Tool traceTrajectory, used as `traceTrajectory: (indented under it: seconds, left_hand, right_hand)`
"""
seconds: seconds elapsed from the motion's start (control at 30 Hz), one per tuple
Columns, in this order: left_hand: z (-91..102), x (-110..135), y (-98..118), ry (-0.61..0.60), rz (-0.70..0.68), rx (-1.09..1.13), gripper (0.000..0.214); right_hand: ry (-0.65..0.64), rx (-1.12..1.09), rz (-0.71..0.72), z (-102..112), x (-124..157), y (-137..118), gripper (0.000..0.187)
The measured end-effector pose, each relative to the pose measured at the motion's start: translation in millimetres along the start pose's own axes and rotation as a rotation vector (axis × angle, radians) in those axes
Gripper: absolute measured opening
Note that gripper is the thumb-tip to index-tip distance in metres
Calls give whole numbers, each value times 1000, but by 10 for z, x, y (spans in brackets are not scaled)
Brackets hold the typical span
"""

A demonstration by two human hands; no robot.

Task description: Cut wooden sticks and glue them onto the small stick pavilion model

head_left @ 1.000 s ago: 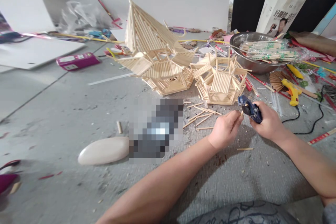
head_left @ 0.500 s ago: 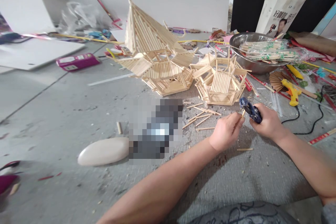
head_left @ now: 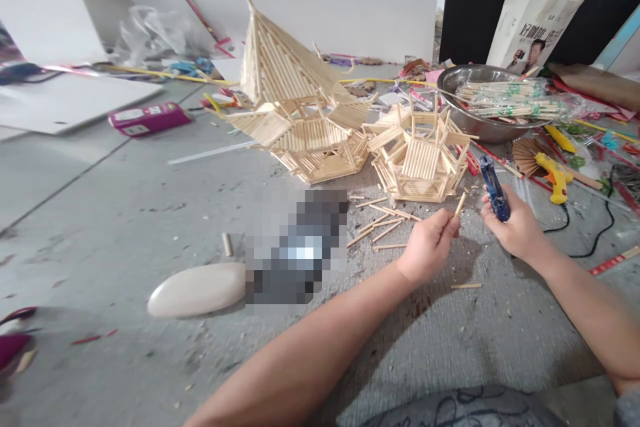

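Between the thumb and fingers of my left hand (head_left: 431, 243) is a short wooden stick (head_left: 461, 204), its tip pointing up. My right hand (head_left: 517, 223) is wrapped round dark blue pliers (head_left: 494, 188), held upright a little to the right of the stick and apart from it. Just beyond my hands stands a small stick-built model (head_left: 420, 159) with an open top. Left of it is a larger stick-built pavilion (head_left: 305, 127) with a tall pointed roof. Several loose cut sticks (head_left: 383, 221) lie on the floor near my left hand, and one cut stick (head_left: 466, 286) lies below it.
A metal bowl (head_left: 500, 133) holds bagged sticks at the back right, with a yellow glue gun (head_left: 556, 179) and its cord nearer. A white bag (head_left: 530, 20) stands behind. To the left lie a pale oval case (head_left: 200, 290), a blurred-out dark object (head_left: 300, 250) and a purple package (head_left: 149, 120).
The pliers have moved right and up, away from the stick, and turned more upright. My left hand has shifted slightly left, leaving more of the stick in sight.
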State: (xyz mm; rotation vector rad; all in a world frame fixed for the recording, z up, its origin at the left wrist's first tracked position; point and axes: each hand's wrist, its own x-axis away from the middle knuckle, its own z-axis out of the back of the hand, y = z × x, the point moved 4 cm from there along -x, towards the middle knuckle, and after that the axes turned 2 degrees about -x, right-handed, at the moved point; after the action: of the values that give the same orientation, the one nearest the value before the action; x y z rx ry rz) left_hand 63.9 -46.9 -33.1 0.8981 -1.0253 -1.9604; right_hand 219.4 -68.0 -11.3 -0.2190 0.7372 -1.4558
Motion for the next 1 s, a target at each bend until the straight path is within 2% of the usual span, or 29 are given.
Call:
traceTrajectory:
  seconds: [0.1, 0.27, 0.6, 1.0]
  left_hand:
    - [-12, 1, -19, 2, 12, 25, 27]
    - [-16, 6, -41, 3, 40, 31, 28]
    - [-19, 9, 0, -17, -27, -25, 24]
    - [-26, 12, 0, -26, -41, -96, 26]
  right_hand:
    - [14, 65, 63, -13, -3, -9, 39]
    - [-48, 131, 155, -122, 54, -65, 45]
    - [-24, 189, 165, -112, 94, -102, 39]
    - [-23, 247, 152, -131, 109, -96, 35]
